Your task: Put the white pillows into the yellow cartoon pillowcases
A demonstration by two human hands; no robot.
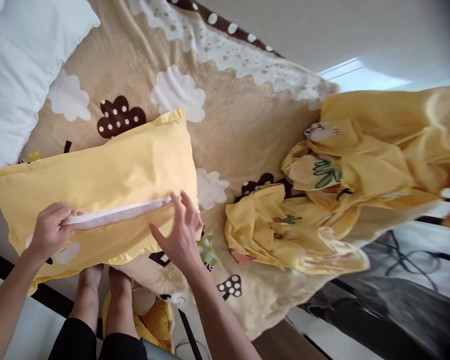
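Observation:
A yellow pillowcase (135, 165) with a white pillow (108, 216) inside lies on the bed in front of me. Its long opening runs across the face, and a strip of the pillow shows through it. At the left end of that opening, my left hand (50, 227) is closed, its thumb and fingers pinching the pillowcase edge; any zip pull there is hidden. My right hand (182, 230) is over the right end of the opening, fingers apart and fingertips at or just above the cloth.
A beige blanket (243, 140) with cloud prints covers the bed. White bedding (26, 70) lies at upper left. Crumpled yellow fabric (285, 230) and a larger yellow heap (378, 150) lie to the right. Dark cables (405, 260) are on the floor at right.

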